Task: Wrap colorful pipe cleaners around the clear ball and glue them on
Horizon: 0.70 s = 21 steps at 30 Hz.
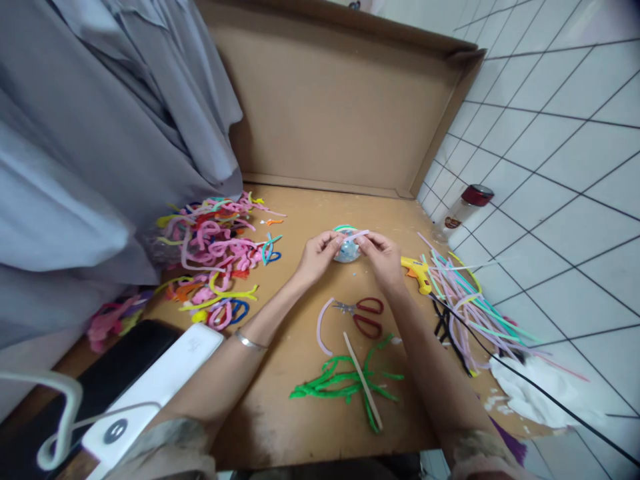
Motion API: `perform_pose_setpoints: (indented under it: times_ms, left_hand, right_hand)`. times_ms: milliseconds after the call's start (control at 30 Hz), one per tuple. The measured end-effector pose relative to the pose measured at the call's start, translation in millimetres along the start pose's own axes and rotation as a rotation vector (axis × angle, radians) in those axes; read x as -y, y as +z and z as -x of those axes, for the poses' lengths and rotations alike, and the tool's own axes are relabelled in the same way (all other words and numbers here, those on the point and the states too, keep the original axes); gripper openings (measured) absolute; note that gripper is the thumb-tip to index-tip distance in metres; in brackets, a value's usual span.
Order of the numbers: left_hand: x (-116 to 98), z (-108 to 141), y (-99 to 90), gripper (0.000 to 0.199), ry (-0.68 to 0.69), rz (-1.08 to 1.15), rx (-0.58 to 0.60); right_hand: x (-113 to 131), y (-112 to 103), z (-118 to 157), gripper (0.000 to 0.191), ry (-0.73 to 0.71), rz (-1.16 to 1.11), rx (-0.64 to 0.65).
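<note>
Spanning the work area, the counter (290,208) carries a lidded clear jar (457,215) at right, its contents not discernible. The left hand (318,256) and right hand (383,259) each pinch the pale pink strip (356,236), which overlaps a clear rounded object (348,253) with blue marks; contact between them, and any contents, cannot be confirmed. Positioning the strip appears to be the step in hand; the next move calls for steady, even fingertip control.
</note>
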State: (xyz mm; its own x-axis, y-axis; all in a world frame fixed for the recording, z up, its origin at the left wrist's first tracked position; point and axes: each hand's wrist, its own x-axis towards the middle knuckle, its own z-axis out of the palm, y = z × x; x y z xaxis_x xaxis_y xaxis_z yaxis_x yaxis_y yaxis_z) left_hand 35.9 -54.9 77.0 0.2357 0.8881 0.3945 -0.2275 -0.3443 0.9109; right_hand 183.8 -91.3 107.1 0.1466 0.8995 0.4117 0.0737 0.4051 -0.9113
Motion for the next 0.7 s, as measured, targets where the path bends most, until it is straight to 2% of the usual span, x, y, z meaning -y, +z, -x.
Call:
perform_pose_setpoints:
  times_ms: [300, 467, 700]
  left_hand:
    - [-5.7, 2.4, 4.2, 0.052, -0.004, -0.006, 0.060]
    - [-14.5, 4.9, 7.6, 0.051, -0.004, -0.035, 0.111]
    - [-17.7, 4.9, 8.4, 0.051, -0.009, -0.083, 0.140]
  right_hand:
    - [-4.5, 2.1, 1.2, 0.028, -0.030, 0.027, -0.109]
    - [-9.1, 1.3, -0.9, 0.035, 0.047, -0.083, -0.136]
    - [-7.2, -2.2, -3.4, 0.035, 0.189, -0.167, -0.137]
